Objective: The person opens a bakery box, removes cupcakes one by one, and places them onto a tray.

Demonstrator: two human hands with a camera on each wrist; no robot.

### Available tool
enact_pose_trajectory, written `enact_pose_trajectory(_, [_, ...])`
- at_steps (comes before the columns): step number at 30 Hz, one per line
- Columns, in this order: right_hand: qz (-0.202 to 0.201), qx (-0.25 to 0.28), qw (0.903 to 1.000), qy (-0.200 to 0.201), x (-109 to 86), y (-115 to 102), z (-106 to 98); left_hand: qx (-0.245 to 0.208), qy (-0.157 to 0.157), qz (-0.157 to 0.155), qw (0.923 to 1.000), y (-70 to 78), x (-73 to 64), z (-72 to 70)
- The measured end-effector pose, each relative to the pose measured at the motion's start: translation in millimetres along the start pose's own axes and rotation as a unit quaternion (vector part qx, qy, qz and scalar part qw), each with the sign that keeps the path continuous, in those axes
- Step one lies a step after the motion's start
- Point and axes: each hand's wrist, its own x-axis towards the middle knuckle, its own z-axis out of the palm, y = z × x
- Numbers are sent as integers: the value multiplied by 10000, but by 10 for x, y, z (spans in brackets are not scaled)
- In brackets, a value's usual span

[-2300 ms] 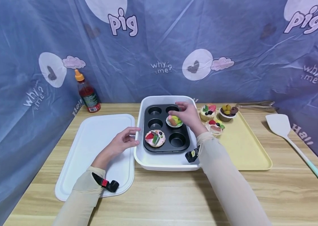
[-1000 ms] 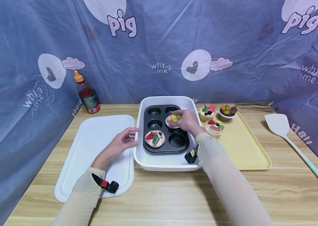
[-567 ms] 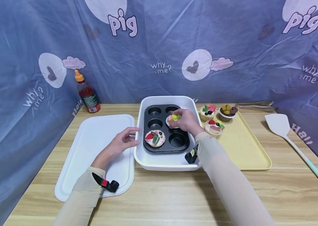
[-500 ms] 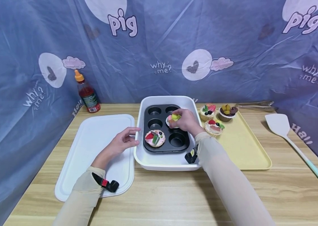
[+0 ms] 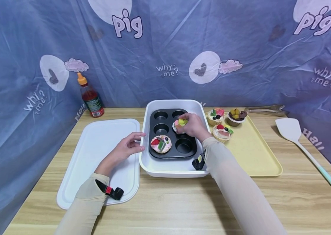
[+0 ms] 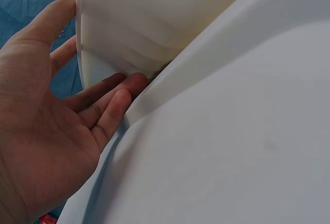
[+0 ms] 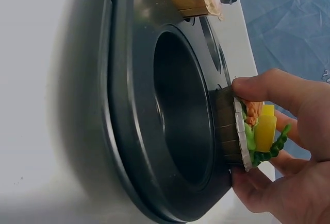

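My right hand (image 5: 194,125) pinches a fruit-topped cupcake (image 5: 178,125) between thumb and fingers. This cupcake sits in the middle right cup of a dark muffin tin (image 5: 171,155), and the right wrist view shows its brown paper case (image 7: 228,126) and yellow and green toppings. Another cupcake (image 5: 161,144), topped with red and green pieces, stands in the near left cup. The tin lies inside a white bin (image 5: 175,174). At the bin's left side, my left hand (image 5: 127,146) has its fingers loosely extended against the outer wall (image 6: 154,23).
Left of the bin lies a white tray (image 5: 95,156), under my left forearm. A yellow tray (image 5: 255,153) on the right bears three cupcakes (image 5: 222,133). Metal tongs (image 5: 265,110), a spatula (image 5: 290,129) and a sauce bottle (image 5: 91,99) are farther out.
Since the oldest frame, my right hand has come down over the cupcake's right side, and its spread fingers have closed in on it. The left hand stays put.
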Motion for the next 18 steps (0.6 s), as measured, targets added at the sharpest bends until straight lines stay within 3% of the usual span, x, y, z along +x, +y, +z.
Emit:
enact_pose_trajectory(11, [-64,61,10000,32,-1,19,4,-14,-37,112,9999,-15,10,8])
enact_pose_trajectory(18, [-102,111,9999,53,-3,20,4,-13,-5,19,10000,-7,8,2])
